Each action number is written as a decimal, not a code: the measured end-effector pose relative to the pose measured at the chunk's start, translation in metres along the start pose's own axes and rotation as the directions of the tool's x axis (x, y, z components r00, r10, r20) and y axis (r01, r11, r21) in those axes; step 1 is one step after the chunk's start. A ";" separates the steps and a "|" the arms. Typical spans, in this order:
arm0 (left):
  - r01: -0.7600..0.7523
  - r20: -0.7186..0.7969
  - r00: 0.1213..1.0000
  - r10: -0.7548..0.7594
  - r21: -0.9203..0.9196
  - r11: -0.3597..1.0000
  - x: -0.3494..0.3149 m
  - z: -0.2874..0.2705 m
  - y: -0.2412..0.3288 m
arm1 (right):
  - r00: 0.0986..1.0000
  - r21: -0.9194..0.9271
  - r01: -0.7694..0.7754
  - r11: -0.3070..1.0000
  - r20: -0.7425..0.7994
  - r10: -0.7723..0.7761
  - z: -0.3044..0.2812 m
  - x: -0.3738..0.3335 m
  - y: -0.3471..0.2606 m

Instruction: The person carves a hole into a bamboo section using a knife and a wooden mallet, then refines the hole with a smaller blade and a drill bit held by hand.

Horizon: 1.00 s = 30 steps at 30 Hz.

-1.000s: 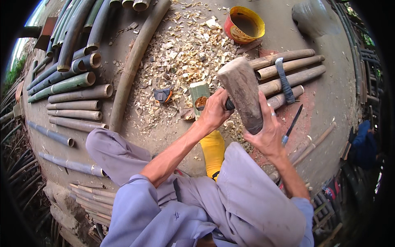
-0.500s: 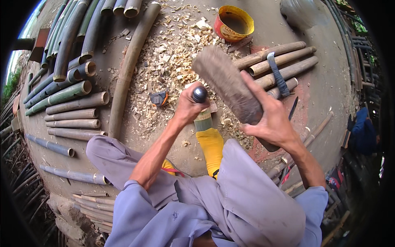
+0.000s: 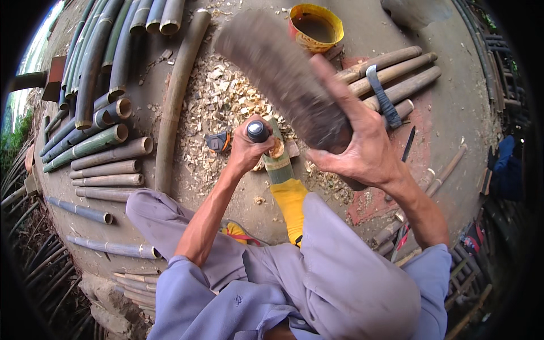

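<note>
My left hand is closed around an upright chisel whose round dark butt faces up; its blade is hidden beneath the fist. Under it lies a green bamboo pole with a pale cut hollow beside my fingers. My yellow-covered foot rests against the bamboo's near end. My right hand grips a thick brown wooden mallet, raised at a slant and blurred at its far end. The mallet is apart from the chisel.
Wood chips cover the ground ahead. A tape measure lies left of my fist. A red-yellow tub stands beyond. Cut bamboo lines the left; at right, a blade with a wrapped handle lies across several poles.
The mallet has swung up and to the left with my right hand. My left hand with the chisel has shifted slightly left, and the cut in the bamboo now shows.
</note>
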<state>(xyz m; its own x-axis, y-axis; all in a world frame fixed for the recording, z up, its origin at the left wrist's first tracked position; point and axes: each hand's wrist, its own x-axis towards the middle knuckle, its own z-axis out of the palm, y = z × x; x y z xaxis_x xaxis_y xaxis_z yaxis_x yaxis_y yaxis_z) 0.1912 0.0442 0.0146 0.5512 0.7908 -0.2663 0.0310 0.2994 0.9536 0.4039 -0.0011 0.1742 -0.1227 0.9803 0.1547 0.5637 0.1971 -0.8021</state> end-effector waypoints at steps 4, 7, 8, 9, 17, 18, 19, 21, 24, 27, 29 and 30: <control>0.127 -0.149 0.981 -0.122 0.025 0.992 0.000 0.010 -0.003 | 0.876 -0.580 0.032 0.814 0.408 0.256 0.013 -0.011 0.014; 0.015 -0.021 1.000 -0.014 0.074 0.997 0.022 0.007 -0.009 | 0.867 -0.291 -0.239 0.927 0.366 0.338 0.002 0.004 0.016; 0.018 -0.019 1.000 -0.016 0.107 0.994 0.032 0.017 0.001 | 0.902 -0.267 -0.246 0.932 0.289 0.321 0.003 -0.008 0.023; 0.007 -0.023 1.000 -0.004 0.148 0.989 0.045 0.025 0.012 | 0.936 -0.242 -0.236 0.941 0.204 0.287 0.004 -0.017 0.028; -0.147 0.359 0.933 -0.019 0.428 0.892 0.031 0.026 0.027 | 0.887 0.063 -0.436 0.898 -0.135 0.441 0.003 -0.088 0.031; -0.189 0.410 0.912 0.009 0.401 0.897 0.029 0.023 0.025 | 0.905 0.064 -0.390 0.918 -0.158 0.396 0.002 -0.089 0.027; -0.211 0.406 0.913 0.044 0.377 0.902 0.029 0.022 0.024 | 0.919 0.064 -0.344 0.937 -0.182 0.350 0.002 -0.088 0.022; -0.207 0.466 0.885 0.008 0.376 0.903 0.027 0.022 0.025 | 0.948 -0.048 -0.172 0.984 -0.279 0.152 0.000 -0.080 0.010; -0.297 0.341 0.928 0.150 0.436 0.849 0.008 0.023 0.008 | 0.983 -0.080 -0.182 0.980 0.022 0.184 0.010 -0.076 0.005; -0.220 -0.207 0.939 0.274 0.251 0.943 -0.026 0.052 -0.001 | 0.911 -0.211 -0.251 0.945 0.277 0.304 0.010 -0.062 0.003; -0.272 -0.137 0.927 0.349 0.395 0.878 -0.040 0.051 0.000 | 0.933 -0.035 -0.289 0.957 0.215 0.289 0.010 -0.069 0.016; -0.297 -0.096 0.920 0.379 0.458 0.838 -0.042 0.047 -0.001 | 0.930 -0.020 -0.318 0.948 0.188 0.316 0.012 -0.076 0.020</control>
<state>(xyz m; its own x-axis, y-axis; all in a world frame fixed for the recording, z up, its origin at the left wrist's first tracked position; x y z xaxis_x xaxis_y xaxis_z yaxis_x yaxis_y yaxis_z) 0.2069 -0.0142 0.0318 0.4391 0.8925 0.1031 0.2437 -0.2288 0.9425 0.4147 -0.0718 0.1392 -0.0893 0.9719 -0.2177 0.5896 -0.1246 -0.7980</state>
